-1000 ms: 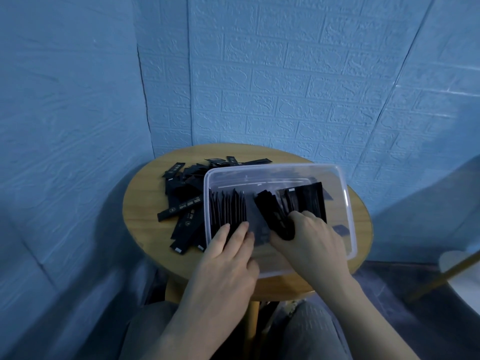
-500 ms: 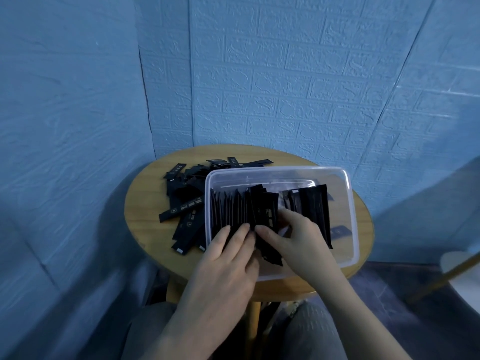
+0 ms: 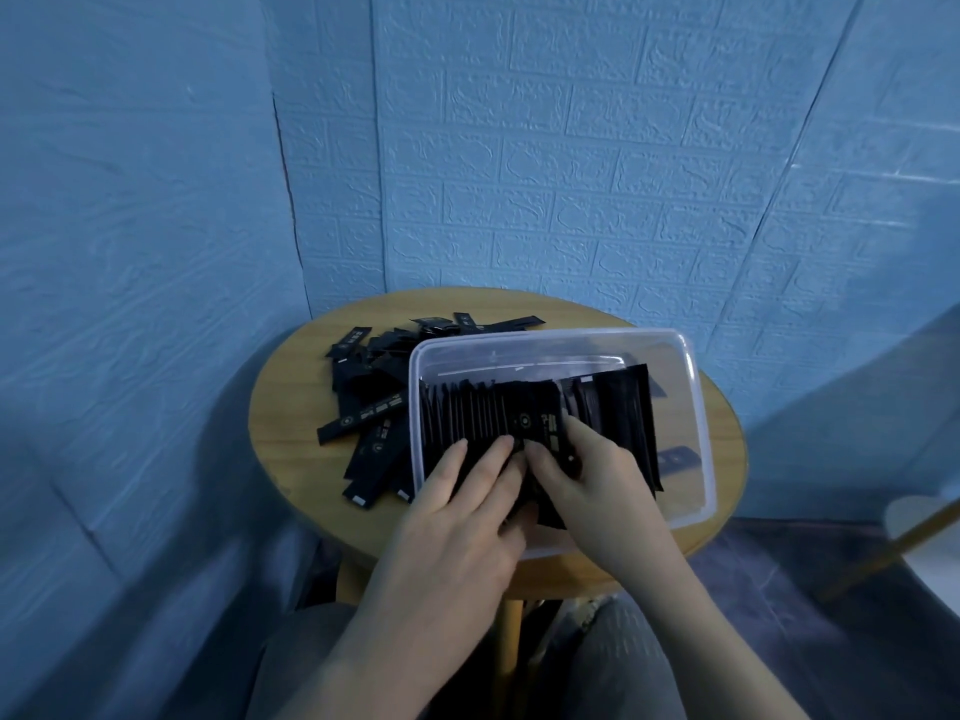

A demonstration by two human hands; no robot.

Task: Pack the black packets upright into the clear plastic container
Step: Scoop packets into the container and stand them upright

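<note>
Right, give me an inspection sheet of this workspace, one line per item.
Surface: round wooden table, bare wood showing at its left and near edges.
Job's things: clear plastic container on the table; row of packed black packets standing upright inside, at its left part; a few lie flat on its floor at the right.
Clutter: pile of loose black packets lying flat on the table, left of and behind the container.
Hands: left hand rests straight fingers on the upright row; right hand grips a leaning batch of packets against that row.
Cables: nothing seen.
Surroundings: blue brick-pattern walls; part of a white chair at right; the person's knees below.
</note>
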